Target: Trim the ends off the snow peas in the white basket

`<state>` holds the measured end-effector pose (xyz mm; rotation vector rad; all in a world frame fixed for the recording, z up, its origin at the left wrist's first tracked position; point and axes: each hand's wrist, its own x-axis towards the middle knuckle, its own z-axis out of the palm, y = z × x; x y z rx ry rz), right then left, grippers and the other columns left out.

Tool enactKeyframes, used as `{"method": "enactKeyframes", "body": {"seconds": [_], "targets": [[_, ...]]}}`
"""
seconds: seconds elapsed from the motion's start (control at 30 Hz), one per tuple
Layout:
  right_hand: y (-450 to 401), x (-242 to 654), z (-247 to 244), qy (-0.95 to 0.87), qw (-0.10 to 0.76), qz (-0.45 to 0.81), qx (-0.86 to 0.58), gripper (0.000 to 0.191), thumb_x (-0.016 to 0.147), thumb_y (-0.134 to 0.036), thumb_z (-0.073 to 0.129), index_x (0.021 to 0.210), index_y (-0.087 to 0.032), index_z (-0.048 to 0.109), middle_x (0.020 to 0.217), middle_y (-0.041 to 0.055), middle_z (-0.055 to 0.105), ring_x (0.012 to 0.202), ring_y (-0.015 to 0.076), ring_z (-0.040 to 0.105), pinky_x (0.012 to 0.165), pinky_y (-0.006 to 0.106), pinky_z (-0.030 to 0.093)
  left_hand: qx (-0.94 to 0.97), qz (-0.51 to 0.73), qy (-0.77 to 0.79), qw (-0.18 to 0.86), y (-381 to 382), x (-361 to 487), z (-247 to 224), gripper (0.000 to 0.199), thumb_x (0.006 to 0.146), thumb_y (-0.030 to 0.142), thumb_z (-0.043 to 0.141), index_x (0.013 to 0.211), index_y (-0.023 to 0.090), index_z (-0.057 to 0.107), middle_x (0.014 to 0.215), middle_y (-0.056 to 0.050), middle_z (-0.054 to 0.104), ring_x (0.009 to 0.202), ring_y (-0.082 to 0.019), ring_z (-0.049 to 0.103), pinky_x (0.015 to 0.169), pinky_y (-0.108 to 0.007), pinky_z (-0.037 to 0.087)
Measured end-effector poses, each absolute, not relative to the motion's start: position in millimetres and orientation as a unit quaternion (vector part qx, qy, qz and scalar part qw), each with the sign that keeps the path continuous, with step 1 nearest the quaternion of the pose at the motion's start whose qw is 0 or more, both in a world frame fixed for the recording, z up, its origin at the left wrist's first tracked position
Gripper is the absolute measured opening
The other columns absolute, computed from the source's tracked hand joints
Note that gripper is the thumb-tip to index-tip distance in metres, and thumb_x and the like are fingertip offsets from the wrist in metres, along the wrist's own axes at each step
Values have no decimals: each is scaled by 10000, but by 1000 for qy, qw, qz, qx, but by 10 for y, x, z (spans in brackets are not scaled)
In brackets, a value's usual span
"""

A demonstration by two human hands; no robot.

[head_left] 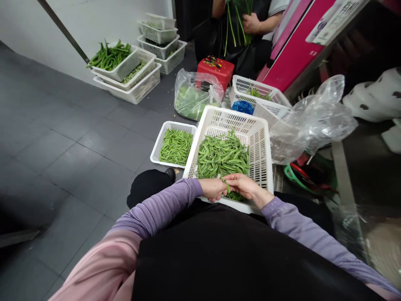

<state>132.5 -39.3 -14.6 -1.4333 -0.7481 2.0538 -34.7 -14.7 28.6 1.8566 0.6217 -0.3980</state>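
Our fingers (233, 179) pinch narrowly on a single green pod (227, 187), with the left hand (213, 189) and right hand (246, 186) meeting over it near the bottom centre of the frame. They sit just inside the near rim of a white slotted plastic basket (258, 154), which seems propped against our lap. A heap of pea pods (222, 156) fills its floor. Just left of it, a smaller white basket (158, 150) holds more pods on the grey tile floor (72, 154). Toward the upper left, stacked white baskets (125, 69) carry long green beans. At top centre, a co-worker's hand (250, 23) grips green stalks. A loose pinch could let the slick pod fall, and a shift of our lap could tip the basket and spill its pods.
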Motion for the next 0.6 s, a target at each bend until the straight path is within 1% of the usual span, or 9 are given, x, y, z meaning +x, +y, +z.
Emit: {"method": "enactKeyframes", "body": {"seconds": [0.07, 0.13, 0.27, 0.37, 0.47, 0.53, 0.6], "targets": [[-386, 1346, -101, -283, 254, 763, -523, 121, 626, -135, 660, 745, -117, 650, 616, 24, 645, 516, 82, 580, 502, 157, 470, 791, -149, 264, 532, -97, -387, 265, 237, 772, 113, 342, 933, 140, 513, 641, 24, 580, 422, -62, 514, 470, -174, 423], [-366, 1392, -35, -289, 234, 772, -516, 146, 619, -129, 666, 764, -111, 661, 652, 36, 655, 533, 74, 577, 485, 138, 457, 817, -105, 308, 476, 8, -458, 241, 231, 765, 110, 358, 915, 143, 531, 653, 9, 590, 447, -79, 529, 505, -198, 440], [-358, 1501, 69, -286, 189, 794, -502, 196, 623, -126, 669, 818, -107, 670, 711, 58, 661, 582, 80, 584, 494, 137, 462, 846, 14, 436, 308, 173, -570, 177, 220, 786, 119, 356, 867, 134, 559, 761, -54, 621, 685, -136, 592, 694, -252, 454], [-390, 1524, 72, -271, 186, 805, -494, 191, 655, -151, 649, 842, -119, 667, 734, 54, 657, 573, 83, 578, 529, 178, 487, 878, 56, 395, 266, 75, -526, 121, 256, 797, 133, 362, 991, 151, 529, 908, -67, 608, 832, -143, 576, 761, -249, 440], [-415, 1491, 45, -262, 188, 799, -508, 144, 664, -168, 634, 797, -125, 666, 682, 41, 641, 551, 93, 570, 527, 212, 496, 918, 42, 315, 238, -128, -417, 81, 253, 819, 194, 370, 1037, 154, 491, 950, -76, 578, 820, -153, 574, 718, -256, 453], [-423, 1461, 33, -269, 181, 786, -526, 113, 653, -175, 636, 752, -125, 662, 656, 37, 630, 545, 97, 567, 507, 208, 487, 934, 6, 286, 215, -219, -361, 64, 247, 844, 227, 331, 1002, 135, 498, 908, -86, 571, 760, -161, 581, 663, -263, 458], [-427, 1438, 26, -288, 163, 778, -534, 110, 653, -211, 640, 719, -124, 656, 649, 32, 620, 528, 88, 553, 489, 194, 471, 945, -16, 268, 189, -245, -337, 48, 254, 855, 222, 307, 969, 115, 507, 897, -98, 563, 746, -169, 582, 641, -266, 456]]}}
